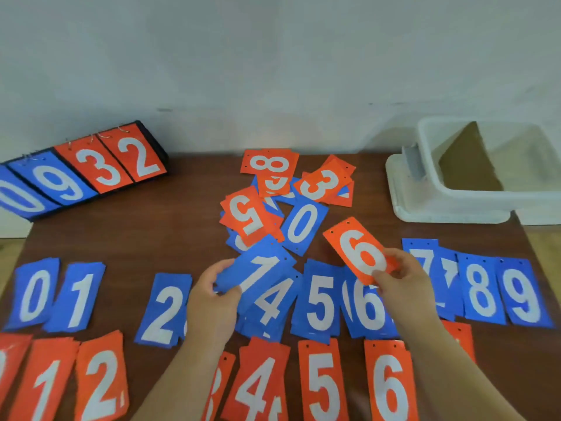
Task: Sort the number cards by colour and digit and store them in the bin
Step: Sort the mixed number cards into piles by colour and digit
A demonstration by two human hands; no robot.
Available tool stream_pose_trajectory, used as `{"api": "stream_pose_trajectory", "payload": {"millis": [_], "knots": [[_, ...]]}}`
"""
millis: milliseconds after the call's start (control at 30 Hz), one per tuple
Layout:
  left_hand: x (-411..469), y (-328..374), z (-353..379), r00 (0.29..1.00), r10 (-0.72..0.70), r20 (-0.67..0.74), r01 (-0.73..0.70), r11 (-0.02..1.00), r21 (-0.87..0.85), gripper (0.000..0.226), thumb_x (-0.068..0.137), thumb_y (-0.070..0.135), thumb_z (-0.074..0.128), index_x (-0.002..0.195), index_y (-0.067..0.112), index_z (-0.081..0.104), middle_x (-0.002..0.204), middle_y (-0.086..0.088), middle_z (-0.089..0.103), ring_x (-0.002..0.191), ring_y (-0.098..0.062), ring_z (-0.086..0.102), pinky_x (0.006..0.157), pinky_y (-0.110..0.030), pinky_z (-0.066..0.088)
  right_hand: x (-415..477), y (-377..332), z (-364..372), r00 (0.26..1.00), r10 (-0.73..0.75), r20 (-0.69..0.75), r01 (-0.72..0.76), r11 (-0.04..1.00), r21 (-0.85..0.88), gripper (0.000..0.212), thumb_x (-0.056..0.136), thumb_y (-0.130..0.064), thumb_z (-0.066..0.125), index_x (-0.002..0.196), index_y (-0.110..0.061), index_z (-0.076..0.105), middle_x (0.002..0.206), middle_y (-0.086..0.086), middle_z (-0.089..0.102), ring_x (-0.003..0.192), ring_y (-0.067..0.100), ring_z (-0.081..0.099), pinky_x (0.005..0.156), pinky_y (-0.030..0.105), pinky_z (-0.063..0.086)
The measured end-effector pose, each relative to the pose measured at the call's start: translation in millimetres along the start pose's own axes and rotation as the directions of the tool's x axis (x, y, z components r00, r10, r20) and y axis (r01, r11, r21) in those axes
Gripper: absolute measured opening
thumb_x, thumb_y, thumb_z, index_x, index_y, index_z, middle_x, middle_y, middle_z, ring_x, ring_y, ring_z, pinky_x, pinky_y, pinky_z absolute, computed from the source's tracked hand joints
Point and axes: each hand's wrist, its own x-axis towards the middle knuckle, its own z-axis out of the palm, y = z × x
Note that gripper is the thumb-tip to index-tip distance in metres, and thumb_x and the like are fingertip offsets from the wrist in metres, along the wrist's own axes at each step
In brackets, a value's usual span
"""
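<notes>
My left hand point(212, 294) pinches a blue 1 card point(258, 268) by its lower corner, above the blue 4 pile point(273, 302). My right hand point(400, 282) pinches an orange 6 card point(358, 250) over the blue 6 pile point(368, 311). An unsorted heap point(288, 202) of orange and blue cards lies at the table's middle back. A row of blue piles, 0 point(35, 294) to 9 point(523, 296), crosses the table. An orange row, with 1 point(45, 381), 2 point(101, 378), 4 point(261, 387), 5 point(323, 384) and 6 point(390, 387), lies along the front edge. The white bin point(473, 205) stands at the back right.
A flip scoreboard point(82, 171) showing 0, 9, 3, 2 leans at the back left. A brown cardboard piece point(467, 159) stands inside the bin. The brown table point(145, 238) ends against a pale wall; its right edge runs close to the blue 9 pile.
</notes>
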Motion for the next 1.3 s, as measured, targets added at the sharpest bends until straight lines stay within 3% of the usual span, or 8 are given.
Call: {"api": "stream_pose_trajectory", "payload": {"millis": [133,267,400,500,700,833,1133,1300], "knots": [[-71,-13,9,0.997,-0.056,-0.056,0.048,0.990,-0.134,0.047,0.083,0.003,0.069,0.104,0.046,0.071,0.086,0.003,0.068,0.062,-0.023,0.060,0.061,-0.039,0.054,-43,27,-47,0.996,-0.026,0.081,0.018,0.995,0.100,0.041,0.088,-0.004,0.067,0.119,-0.031,0.061,0.111,-0.002,0.066,0.084,0.013,0.071,0.059,0.028,0.060],[-134,-25,17,0.997,-0.012,-0.079,-0.002,0.984,-0.176,0.033,0.092,0.009,0.066,0.111,0.035,0.072,0.072,0.005,0.068,0.054,-0.019,0.054,0.049,-0.031,0.045,-68,65,-90,0.995,-0.078,0.060,0.076,0.996,0.041,0.025,0.090,-0.015,0.065,0.107,-0.033,0.065,0.095,-0.003,0.069,0.072,0.017,0.071,0.067,0.043,0.062],[-182,-38,23,0.996,-0.039,-0.082,0.021,0.978,-0.210,0.029,0.096,0.008,0.064,0.117,0.026,0.073,0.090,0.000,0.074,0.064,-0.017,0.066,0.054,-0.030,0.054,-74,92,-126,0.990,-0.125,0.063,0.132,0.985,-0.115,0.020,0.101,-0.028,0.053,0.115,-0.031,0.067,0.088,-0.008,0.068,0.069,0.014,0.064,0.060,0.032,0.052],[-204,-44,28,0.998,-0.015,-0.058,0.001,0.975,-0.221,0.033,0.096,0.002,0.062,0.118,0.025,0.070,0.114,-0.002,0.069,0.087,-0.017,0.069,0.054,-0.019,0.055,-79,110,-137,0.983,-0.150,0.109,0.170,0.963,-0.208,0.025,0.102,-0.020,0.051,0.121,-0.030,0.064,0.096,-0.010,0.060,0.069,0.006,0.057,0.056,0.024,0.046],[-233,-60,38,1.000,-0.004,0.001,0.004,0.982,-0.190,0.030,0.097,0.005,0.065,0.118,0.026,0.064,0.118,0.008,0.060,0.107,-0.017,0.065,0.065,-0.028,0.063,-96,155,-122,0.929,-0.124,0.348,0.247,0.908,-0.338,0.029,0.089,-0.012,0.065,0.110,-0.032,0.065,0.108,-0.010,0.068,0.091,0.012,0.063,0.071,0.024,0.050],[-245,-76,44,0.999,-0.032,-0.030,0.027,0.988,-0.152,0.030,0.096,0.004,0.065,0.118,0.026,0.065,0.120,0.006,0.058,0.111,-0.016,0.062,0.073,-0.031,0.064,-97,172,-106,0.928,-0.072,0.366,0.237,0.871,-0.430,0.025,0.086,-0.017,0.070,0.107,-0.029,0.065,0.095,-0.009,0.067,0.080,0.012,0.062,0.064,0.024,0.047],[-247,-94,38,0.997,-0.057,-0.045,0.051,0.991,-0.127,0.029,0.094,0.005,0.066,0.111,0.028,0.067,0.113,0.006,0.069,0.105,-0.012,0.067,0.059,-0.013,0.052,-94,183,-97,0.899,-0.145,0.412,0.408,0.616,-0.673,0.012,0.090,-0.030,0.061,0.102,-0.029,0.060,0.096,-0.005,0.069,0.083,0.021,0.064,0.070,0.033,0.055],[-241,-90,30,0.998,-0.043,-0.037,0.038,0.990,-0.135,0.025,0.096,0.008,0.066,0.114,0.026,0.066,0.111,0.008,0.068,0.103,-0.009,0.067,0.057,-0.013,0.053,-96,166,-94,0.882,-0.145,0.449,0.428,0.645,-0.633,0.031,0.092,-0.039,0.063,0.122,-0.030,0.061,0.112,-0.005,0.068,0.090,0.016,0.065,0.067,0.028,0.052]]}}
